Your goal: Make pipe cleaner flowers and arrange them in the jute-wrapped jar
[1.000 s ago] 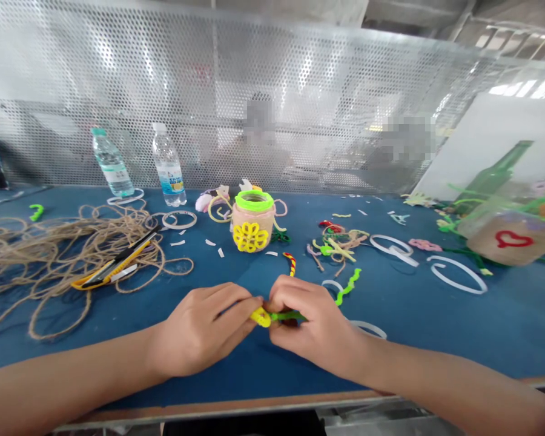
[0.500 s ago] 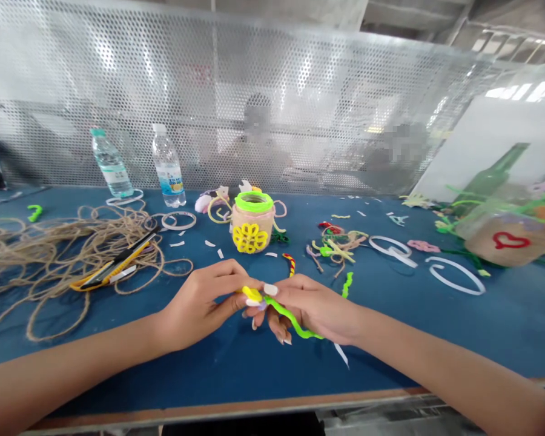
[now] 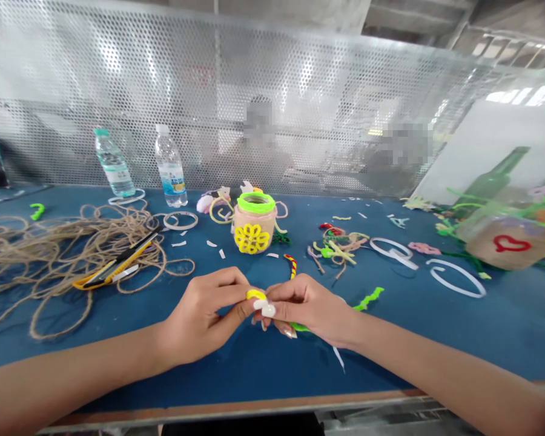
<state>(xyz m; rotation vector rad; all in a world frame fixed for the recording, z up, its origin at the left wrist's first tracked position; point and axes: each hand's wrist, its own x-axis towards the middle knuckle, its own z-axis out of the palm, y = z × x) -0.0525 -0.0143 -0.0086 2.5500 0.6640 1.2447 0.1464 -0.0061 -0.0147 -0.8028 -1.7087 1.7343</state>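
Both hands meet over the blue table (image 3: 436, 327) near its front edge. My left hand (image 3: 204, 315) pinches a small yellow pipe-cleaner coil (image 3: 255, 295) between thumb and forefinger. My right hand (image 3: 309, 306) pinches the same piece from the other side; a green pipe cleaner (image 3: 367, 298) joined to the coil runs under its palm and sticks out to the right. Behind the hands stands a twine-wrapped jar (image 3: 254, 223) with a green rim and a yellow pipe-cleaner flower.
A tangle of jute twine (image 3: 49, 254) with a yellow utility knife (image 3: 113, 266) lies at the left. Two water bottles (image 3: 170, 166) stand at the back. Pipe-cleaner scraps (image 3: 336, 245), white rings (image 3: 456, 275), a green bottle (image 3: 495, 175) and a decorated block (image 3: 508, 242) sit right.
My hands lifted a little off the table and turned the piece; the green stem swung from hanging below my right hand to pointing out to the right.
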